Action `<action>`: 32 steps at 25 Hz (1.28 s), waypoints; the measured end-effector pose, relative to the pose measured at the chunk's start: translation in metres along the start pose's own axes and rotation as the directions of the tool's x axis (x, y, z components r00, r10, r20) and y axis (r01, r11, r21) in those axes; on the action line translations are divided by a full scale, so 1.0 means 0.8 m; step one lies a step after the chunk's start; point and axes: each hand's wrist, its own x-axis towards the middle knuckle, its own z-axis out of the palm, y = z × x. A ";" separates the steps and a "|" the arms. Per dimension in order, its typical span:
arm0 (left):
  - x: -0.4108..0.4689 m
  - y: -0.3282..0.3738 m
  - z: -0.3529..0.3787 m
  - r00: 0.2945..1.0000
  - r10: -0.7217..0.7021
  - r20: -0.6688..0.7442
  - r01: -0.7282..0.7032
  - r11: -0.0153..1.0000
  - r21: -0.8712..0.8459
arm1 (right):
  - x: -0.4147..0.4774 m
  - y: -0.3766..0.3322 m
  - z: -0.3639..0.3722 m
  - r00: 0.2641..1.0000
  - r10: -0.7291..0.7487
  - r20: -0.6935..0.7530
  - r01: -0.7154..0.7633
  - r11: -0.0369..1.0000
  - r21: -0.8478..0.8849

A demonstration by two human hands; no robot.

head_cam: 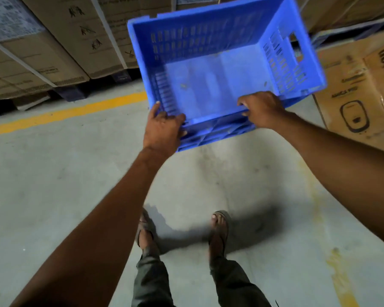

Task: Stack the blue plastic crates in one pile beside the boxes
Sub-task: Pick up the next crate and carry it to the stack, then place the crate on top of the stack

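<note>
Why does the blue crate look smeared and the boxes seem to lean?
Head view: the blue slotted plastic crate, gripped by the left hand and right hand, is motion-blurred; the wide-angle lens tilts the stacked brown cardboard boxes; a soft shadow falls on the grey concrete floor by the feet.

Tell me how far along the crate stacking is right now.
Done: nothing that shows; no pile of crates is in view. In hand: one empty blue crate, tilted and held up off the floor, with the left hand and right hand gripping its near rim. Left: setting it down beside the cardboard boxes and stacking any others, none of which appear here.
</note>
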 end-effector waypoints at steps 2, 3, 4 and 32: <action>-0.008 0.003 0.005 0.999 -0.053 0.001 0.053 0.998 0.034 | 0.001 0.002 0.014 0.998 -0.063 -0.023 0.063 0.998 -0.022; -0.008 0.006 0.006 0.996 -0.089 0.016 0.087 0.993 0.076 | 0.002 0.003 0.021 0.995 -0.090 -0.034 0.088 0.995 -0.037; -0.006 0.009 0.007 0.993 -0.119 0.026 0.115 0.988 0.106 | 0.006 0.006 0.023 0.995 -0.094 -0.039 0.092 0.994 -0.051; -0.388 0.570 -0.358 0.961 0.278 -0.005 -0.244 0.835 -0.493 | -0.862 -0.029 -0.091 0.760 0.611 -0.223 -0.131 0.480 0.868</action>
